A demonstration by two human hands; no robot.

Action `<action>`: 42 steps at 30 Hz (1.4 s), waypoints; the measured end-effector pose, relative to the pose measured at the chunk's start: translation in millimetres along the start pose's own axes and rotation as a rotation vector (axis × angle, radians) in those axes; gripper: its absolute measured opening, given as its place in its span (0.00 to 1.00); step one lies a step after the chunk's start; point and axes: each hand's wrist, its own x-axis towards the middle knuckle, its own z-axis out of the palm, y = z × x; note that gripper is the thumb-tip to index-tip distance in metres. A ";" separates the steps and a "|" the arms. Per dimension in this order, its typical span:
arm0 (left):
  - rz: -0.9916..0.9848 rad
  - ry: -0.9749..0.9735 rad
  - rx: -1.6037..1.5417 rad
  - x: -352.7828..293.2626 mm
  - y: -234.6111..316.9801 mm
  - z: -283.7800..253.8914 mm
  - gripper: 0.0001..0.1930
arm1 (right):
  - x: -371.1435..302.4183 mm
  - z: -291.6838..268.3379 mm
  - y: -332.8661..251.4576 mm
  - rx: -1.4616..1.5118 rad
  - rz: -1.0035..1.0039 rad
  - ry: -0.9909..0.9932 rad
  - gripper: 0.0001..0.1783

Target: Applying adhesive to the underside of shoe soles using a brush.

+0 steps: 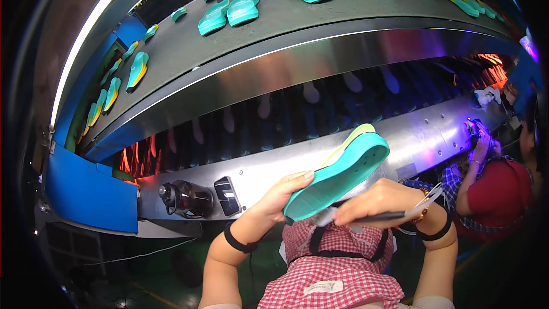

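Note:
A teal shoe sole [342,178] with a yellow-green edge is held up, tilted, in front of my body. My left hand [279,195] is closed around its lower left end, thumb on top. Close to that same end, my right hand [374,201] grips a brush [324,217] with pale bristles and a dark handle. The bristles are right at the sole's lower rim; whether they touch it I cannot tell. A pale cord or tube runs from the handle past my right wrist.
Beyond a steel ledge [257,180], a dark conveyor belt [274,28] carries many teal and yellow soles [243,8]. A dark bottle [191,199] and a phone-like black object [227,195] stand at left. Another person in red [497,191] works at right, near purple light.

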 end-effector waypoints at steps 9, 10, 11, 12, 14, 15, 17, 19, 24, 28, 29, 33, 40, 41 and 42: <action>-0.079 0.060 0.149 -6.4 0.1 5.7 0.21 | -4.5 -15.4 -6.8 -0.235 -0.022 -0.048 0.16; -0.052 0.038 0.130 -5.8 0.3 7.5 0.21 | -4.9 -19.3 -6.2 -0.283 0.035 -0.056 0.15; -0.050 0.033 0.128 -5.5 -0.8 5.7 0.21 | -8.2 -17.3 -4.7 -0.287 0.038 -0.058 0.15; -0.049 0.057 0.146 -5.4 -1.8 1.1 0.21 | -11.6 -13.4 -0.8 -0.310 0.068 -0.067 0.14; -0.044 0.081 0.164 -5.5 -1.1 -2.4 0.21 | -13.3 -17.6 -3.9 -0.400 0.223 -0.212 0.12; -0.044 0.074 0.121 -7.2 -1.3 -2.4 0.21 | -13.9 -17.9 -3.3 -0.400 0.227 -0.209 0.12; -0.046 0.067 0.078 -9.9 0.0 -1.5 0.22 | -17.1 -17.7 2.7 -0.119 0.054 0.062 0.12; 0.012 0.064 0.152 -9.6 3.3 2.8 0.22 | -25.7 -14.9 21.9 -0.175 0.058 0.114 0.13; 0.062 0.062 0.141 -7.9 0.3 -7.7 0.24 | -31.5 -3.1 22.7 -0.035 0.130 0.140 0.14; 0.094 0.066 -0.128 7.7 -12.7 4.9 0.26 | -10.1 31.4 21.8 0.328 0.187 0.363 0.14; 0.092 0.060 -0.122 11.2 -13.4 6.3 0.26 | -9.2 38.0 25.9 0.361 0.213 0.450 0.13; 0.153 0.016 -0.227 19.8 -22.2 -7.1 0.26 | -2.8 58.6 35.8 0.293 0.220 0.702 0.10; 0.275 0.074 -0.269 30.8 -24.2 -3.3 0.25 | 5.0 73.3 42.7 -0.199 0.129 0.826 0.10; 0.308 0.098 -0.264 31.7 -24.2 -2.5 0.24 | 6.0 75.8 43.8 -0.251 0.119 0.865 0.10; 0.310 0.098 -0.263 32.7 -24.6 -3.6 0.24 | 7.1 78.3 45.2 -0.291 0.114 0.876 0.10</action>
